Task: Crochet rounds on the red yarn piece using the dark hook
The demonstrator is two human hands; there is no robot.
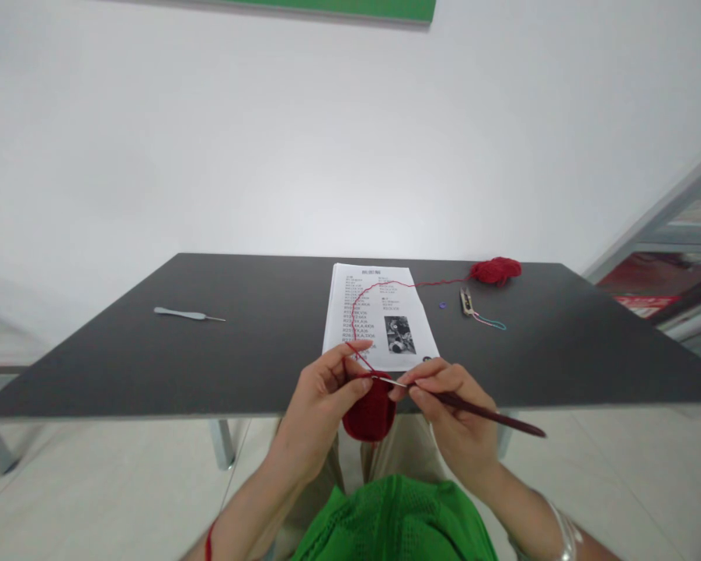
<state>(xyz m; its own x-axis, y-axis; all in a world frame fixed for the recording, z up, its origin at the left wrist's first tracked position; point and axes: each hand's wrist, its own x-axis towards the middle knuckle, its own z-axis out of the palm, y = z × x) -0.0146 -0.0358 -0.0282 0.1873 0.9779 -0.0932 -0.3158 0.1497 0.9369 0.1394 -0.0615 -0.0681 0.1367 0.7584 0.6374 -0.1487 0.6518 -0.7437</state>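
A dark red crochet piece [369, 414], rounded at the bottom, hangs just in front of the table edge. My left hand [322, 391] pinches its top rim between thumb and fingers, with the red yarn running over the raised index finger. In my right hand [456, 413] is a crochet hook [494, 414] with a dark brown handle, held like a pen. Its silver tip reaches the top rim of the crochet piece; whether it is inside a stitch I cannot tell. The yarn [392, 282] runs back across the printed sheets to a red yarn ball [496, 270].
Printed pattern sheets [342, 312] lie mid-table. To their right are a small purple ring [442, 305] and thread snips [466, 301] with a cord loop. A pale-handled thin tool [181, 313] lies on the left of the black table [257, 335]. A white wall stands behind.
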